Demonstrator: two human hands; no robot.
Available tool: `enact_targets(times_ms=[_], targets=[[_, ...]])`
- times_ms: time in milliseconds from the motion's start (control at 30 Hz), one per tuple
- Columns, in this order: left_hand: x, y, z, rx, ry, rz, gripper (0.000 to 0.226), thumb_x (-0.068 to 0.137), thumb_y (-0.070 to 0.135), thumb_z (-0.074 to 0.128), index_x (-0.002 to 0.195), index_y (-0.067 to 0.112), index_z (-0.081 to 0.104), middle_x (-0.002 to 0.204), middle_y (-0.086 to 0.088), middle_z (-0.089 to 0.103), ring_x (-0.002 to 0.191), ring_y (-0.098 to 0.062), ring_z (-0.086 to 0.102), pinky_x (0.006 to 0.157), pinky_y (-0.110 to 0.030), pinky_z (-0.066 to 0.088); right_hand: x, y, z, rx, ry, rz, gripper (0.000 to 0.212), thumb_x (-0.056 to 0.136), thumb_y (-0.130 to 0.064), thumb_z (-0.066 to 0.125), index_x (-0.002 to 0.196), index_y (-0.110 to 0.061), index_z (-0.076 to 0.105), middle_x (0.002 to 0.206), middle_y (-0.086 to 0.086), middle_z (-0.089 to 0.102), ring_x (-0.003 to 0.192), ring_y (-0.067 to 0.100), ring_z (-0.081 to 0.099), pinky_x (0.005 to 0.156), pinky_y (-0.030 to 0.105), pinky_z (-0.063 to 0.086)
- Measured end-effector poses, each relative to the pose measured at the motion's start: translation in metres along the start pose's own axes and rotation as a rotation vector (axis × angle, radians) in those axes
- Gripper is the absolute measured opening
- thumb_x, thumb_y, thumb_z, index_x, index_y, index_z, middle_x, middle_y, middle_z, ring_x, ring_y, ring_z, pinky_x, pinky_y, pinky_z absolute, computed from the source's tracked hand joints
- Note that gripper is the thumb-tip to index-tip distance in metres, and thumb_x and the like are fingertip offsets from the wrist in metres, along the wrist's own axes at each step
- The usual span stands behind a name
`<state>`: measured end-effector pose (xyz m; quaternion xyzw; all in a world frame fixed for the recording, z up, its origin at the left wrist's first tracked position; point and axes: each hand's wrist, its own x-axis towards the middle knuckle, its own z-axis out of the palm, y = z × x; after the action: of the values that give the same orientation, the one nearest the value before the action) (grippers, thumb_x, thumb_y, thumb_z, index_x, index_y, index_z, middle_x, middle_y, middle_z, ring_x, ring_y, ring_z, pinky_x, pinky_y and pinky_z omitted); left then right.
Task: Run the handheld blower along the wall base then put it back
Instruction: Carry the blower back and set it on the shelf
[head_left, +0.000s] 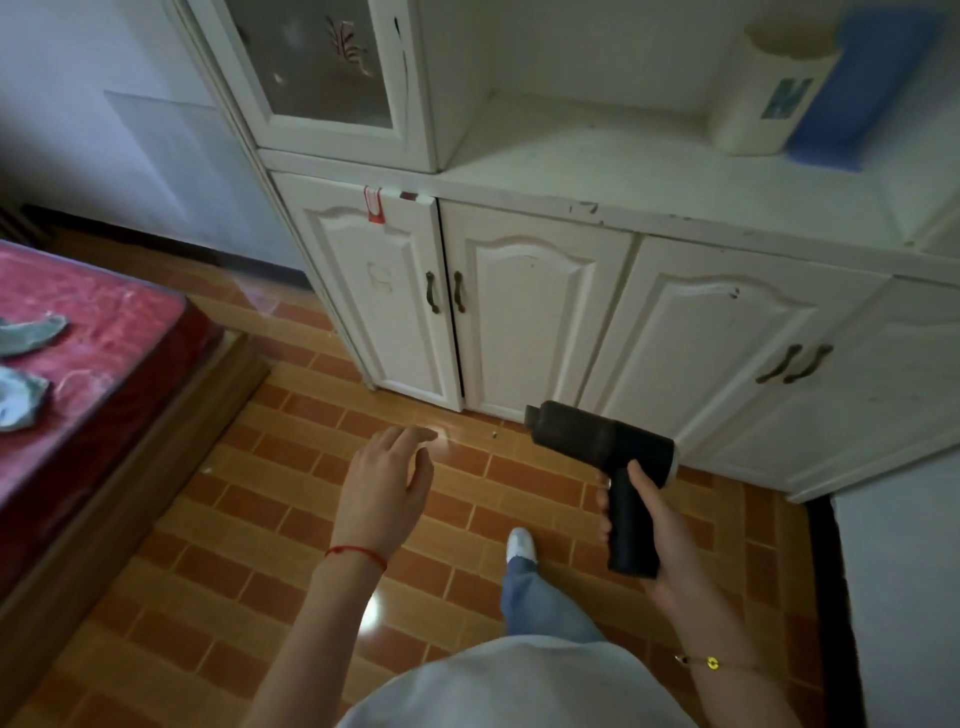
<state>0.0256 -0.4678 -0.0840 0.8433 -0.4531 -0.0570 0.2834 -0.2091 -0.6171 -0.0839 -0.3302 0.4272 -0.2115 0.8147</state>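
A black pistol-shaped handheld blower (597, 441) is held above the tiled floor, its nozzle pointing left toward the foot of the white cabinet (519, 322). My right hand (654, 535) grips its handle from the right, fingers wrapped round it. My left hand (384, 488) hovers over the floor to the left of the blower with relaxed fingers, holding nothing. The wall base (171, 244) is a dark strip at the far left, behind the bed.
A bed with a red cover (88, 322) and wooden frame fills the left side, with grey cloths on it. Orange brick-pattern tiles (291, 519) lie between bed and cabinet. My foot (521, 545) is on them. A white container (769, 88) stands on the cabinet counter.
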Motion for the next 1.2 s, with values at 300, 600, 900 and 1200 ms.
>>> enact_targets(times_ms=[300, 600, 900, 1200], targets=[[0.143, 0.008, 0.009, -0.006, 0.048, 0.059, 0.022, 0.098, 0.012, 0.056, 0.116, 0.016, 0.068, 0.110, -0.001, 0.068, 0.099, -0.024, 0.063, 0.083, -0.044, 0.054, 0.101, -0.089, 0.028, -0.022, -0.002, -0.085, 0.056, 0.074, -0.055, 0.072, 0.103, -0.008, 0.066, 0.076, 0.008, 0.061, 0.058, 0.016, 0.056, 0.054, 0.025, 0.050], [0.246, 0.006, 0.017, -0.005, 0.068, 0.096, 0.023, 0.098, 0.013, 0.054, 0.116, 0.016, 0.067, 0.113, -0.001, 0.068, 0.104, -0.023, 0.063, 0.087, -0.042, 0.056, 0.177, -0.167, 0.059, 0.043, -0.018, -0.152, 0.065, 0.059, -0.058, 0.083, 0.099, -0.009, 0.070, 0.075, 0.006, 0.063, 0.061, 0.014, 0.060, 0.053, 0.025, 0.052], [0.365, -0.016, 0.018, -0.072, 0.052, 0.237, 0.022, 0.095, 0.007, 0.058, 0.113, 0.016, 0.068, 0.108, 0.001, 0.066, 0.095, -0.017, 0.061, 0.084, -0.037, 0.054, 0.256, -0.201, 0.101, 0.050, 0.098, -0.181, 0.050, 0.077, -0.050, 0.063, 0.105, -0.008, 0.067, 0.075, 0.008, 0.063, 0.057, 0.017, 0.058, 0.050, 0.026, 0.050], [0.486, -0.034, 0.037, -0.093, 0.002, 0.449, 0.026, 0.093, 0.010, 0.058, 0.118, 0.014, 0.065, 0.117, -0.001, 0.064, 0.112, -0.017, 0.057, 0.098, -0.032, 0.049, 0.344, -0.253, 0.162, 0.105, 0.094, -0.286, 0.053, 0.083, -0.046, 0.059, 0.114, -0.003, 0.062, 0.075, 0.005, 0.061, 0.055, 0.014, 0.057, 0.050, 0.024, 0.049]])
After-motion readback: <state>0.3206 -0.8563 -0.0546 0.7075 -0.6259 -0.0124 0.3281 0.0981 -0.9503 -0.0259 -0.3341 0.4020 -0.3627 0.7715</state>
